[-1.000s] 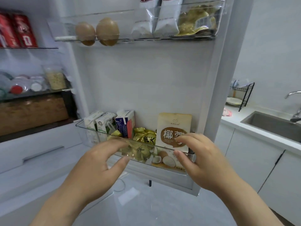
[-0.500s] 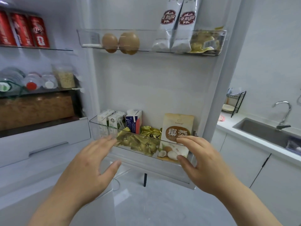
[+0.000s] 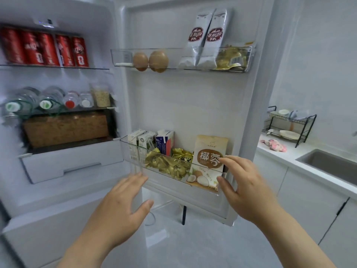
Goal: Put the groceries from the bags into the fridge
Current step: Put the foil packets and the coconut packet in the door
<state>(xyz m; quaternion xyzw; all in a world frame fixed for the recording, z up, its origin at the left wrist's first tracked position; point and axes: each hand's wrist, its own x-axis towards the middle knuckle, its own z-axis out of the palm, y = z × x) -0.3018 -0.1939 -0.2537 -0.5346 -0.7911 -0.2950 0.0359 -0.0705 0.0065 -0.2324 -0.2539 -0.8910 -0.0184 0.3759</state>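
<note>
Compared with a second ago, the view has tipped upward. The row of red cans [image 3: 44, 49] at upper left and the upper door bin [image 3: 123, 57], with its eggs [image 3: 158, 59] and white sachets [image 3: 214, 35], now sit well down in the frame, where before they hugged its top edge. The left hand [image 3: 119, 206] has dropped slightly. Its fingers lay against the clear front of the lower door bin [image 3: 135, 167] a second ago, and now, straight and spread, their tips sit just under the bin's left front corner, holding nothing. The right hand [image 3: 245, 188] has kept its place at the bin's right end, relaxed and spread. Its index finger overlaps the right edge of the coconut pouch [image 3: 209, 151] and its thumb lies by the bin's front corner, but whether either touches is unclear. The pouch has not shifted. It stands upright at the right end of that bin, right of centre in the frame, with its long axis vertical, its top seam up and its printed face turned outward, and it leans back on the fridge door [image 3: 183, 105]. Gold packets [image 3: 164, 165] lie just left of it, with small cartons [image 3: 146, 139] beyond them.
</note>
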